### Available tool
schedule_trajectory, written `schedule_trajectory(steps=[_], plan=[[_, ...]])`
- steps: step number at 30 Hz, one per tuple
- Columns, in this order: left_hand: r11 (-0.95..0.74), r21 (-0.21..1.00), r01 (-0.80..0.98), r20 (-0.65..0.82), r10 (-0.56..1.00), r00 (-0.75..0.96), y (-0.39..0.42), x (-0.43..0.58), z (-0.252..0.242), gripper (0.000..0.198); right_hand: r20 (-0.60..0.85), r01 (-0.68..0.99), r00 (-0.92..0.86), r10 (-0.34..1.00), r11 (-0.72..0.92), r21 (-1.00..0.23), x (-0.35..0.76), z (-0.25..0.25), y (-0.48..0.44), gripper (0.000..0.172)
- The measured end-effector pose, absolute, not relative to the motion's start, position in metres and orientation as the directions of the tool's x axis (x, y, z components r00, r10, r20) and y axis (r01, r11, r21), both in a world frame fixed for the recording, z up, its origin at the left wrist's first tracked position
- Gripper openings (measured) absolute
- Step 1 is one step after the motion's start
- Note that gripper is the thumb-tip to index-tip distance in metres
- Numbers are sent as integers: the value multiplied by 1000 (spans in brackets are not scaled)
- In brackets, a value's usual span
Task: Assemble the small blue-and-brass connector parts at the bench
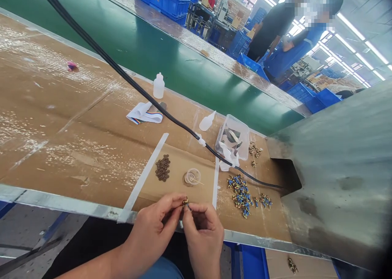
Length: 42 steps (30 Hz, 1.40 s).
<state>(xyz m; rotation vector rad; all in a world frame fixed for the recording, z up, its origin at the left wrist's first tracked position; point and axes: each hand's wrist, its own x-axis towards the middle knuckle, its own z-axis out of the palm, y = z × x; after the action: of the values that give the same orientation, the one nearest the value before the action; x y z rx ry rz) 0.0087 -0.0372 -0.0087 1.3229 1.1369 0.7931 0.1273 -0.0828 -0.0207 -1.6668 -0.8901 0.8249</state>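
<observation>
One small part (pixel 185 203) pinched by left hand (pixel 154 226) and right hand (pixel 203 229), cup (pixel 189 182) and slanting black cable (pixel 136 86) beyond.

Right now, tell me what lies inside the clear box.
Dark scraps and a slim white piece show inside the box. Crumpled white paper covers part of its near edge; anything beneath is hidden.

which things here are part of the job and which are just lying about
Likely in the job:
- small part between the left hand and right hand
- brown pieces
- clear cup with a thin stick
- blue-and-gold pieces

Probably just lying about:
- pink item
- striped-edged white strip
</observation>
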Motion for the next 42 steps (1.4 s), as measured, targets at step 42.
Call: schedule_trajectory(steps=[42], plan=[[1,987,160,-71,899,431,-33,3,-13,27,178,390,315,932,44,-920,142,-25,-84,9]])
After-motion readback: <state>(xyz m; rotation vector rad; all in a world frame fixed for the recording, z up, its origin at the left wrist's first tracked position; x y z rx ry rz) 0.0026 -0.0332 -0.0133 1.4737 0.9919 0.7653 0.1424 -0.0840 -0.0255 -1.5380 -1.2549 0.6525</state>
